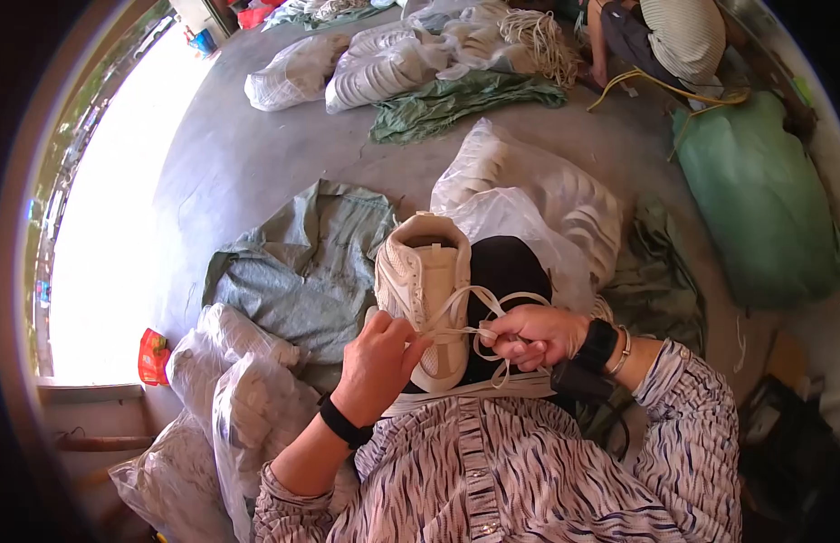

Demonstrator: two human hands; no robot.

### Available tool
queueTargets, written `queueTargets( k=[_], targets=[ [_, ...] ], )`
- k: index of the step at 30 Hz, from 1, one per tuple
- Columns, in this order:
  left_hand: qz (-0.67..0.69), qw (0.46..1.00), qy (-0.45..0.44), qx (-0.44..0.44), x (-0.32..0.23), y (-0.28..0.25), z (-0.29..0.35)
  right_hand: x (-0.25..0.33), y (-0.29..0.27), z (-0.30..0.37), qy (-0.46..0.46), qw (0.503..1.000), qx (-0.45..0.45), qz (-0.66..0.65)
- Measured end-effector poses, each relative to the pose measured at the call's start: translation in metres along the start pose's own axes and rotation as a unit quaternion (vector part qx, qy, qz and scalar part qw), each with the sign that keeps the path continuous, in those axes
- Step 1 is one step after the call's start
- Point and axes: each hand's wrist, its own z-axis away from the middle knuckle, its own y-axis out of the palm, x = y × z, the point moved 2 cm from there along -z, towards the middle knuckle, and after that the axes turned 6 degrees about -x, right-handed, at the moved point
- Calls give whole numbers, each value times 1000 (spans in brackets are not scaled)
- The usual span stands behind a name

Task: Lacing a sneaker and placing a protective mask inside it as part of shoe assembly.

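A cream high-top sneaker [403, 288] rests on my lap over dark cloth, its toe toward me and its ankle opening facing away. White shoelace [475, 291] runs through its lower eyelets and hangs in loose loops to the right. My left hand [377, 358] is beside the toe, its thumb and forefinger pinched on the lace. Just right of the shoe, my right hand [539, 337] is closed on the lace, with a stretch of it running between both hands. The upper eyelets beside the tongue [438, 271] look unlaced.
Clear plastic bags of shoe parts [565, 195] lie ahead, with more bags [252, 398] at my left. Green woven sacking [302, 262] covers some floor. A full green sack [755, 199] stands at right, near another person [678, 41] crouching. A red packet [153, 357] sits far left.
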Motion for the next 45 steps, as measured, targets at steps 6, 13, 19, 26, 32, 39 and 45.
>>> queueTargets(
  k=[6,13,19,26,32,39,45],
  targets=[
    [-20,999,-22,13,-5,4,-5,2,-1,-3,-18,999,17,-38],
    [-166,966,185,-76,-20,4,-19,-12,2,0,-1,996,54,-68],
    [-93,974,197,-61,-16,14,-17,-12,6,3,-18,996,47,-70],
    [-103,980,160,-51,-21,26,-11,14,12,25,-100,960,-148,217],
    [-104,977,174,-65,-18,28,-6,89,-9,29,-205,964,-114,127],
    [-99,975,180,-87,-22,31,-3,188,57,31,-438,889,-129,39],
    [-18,986,111,-122,-8,17,8,166,76,32,-438,823,-169,321]
  ],
)
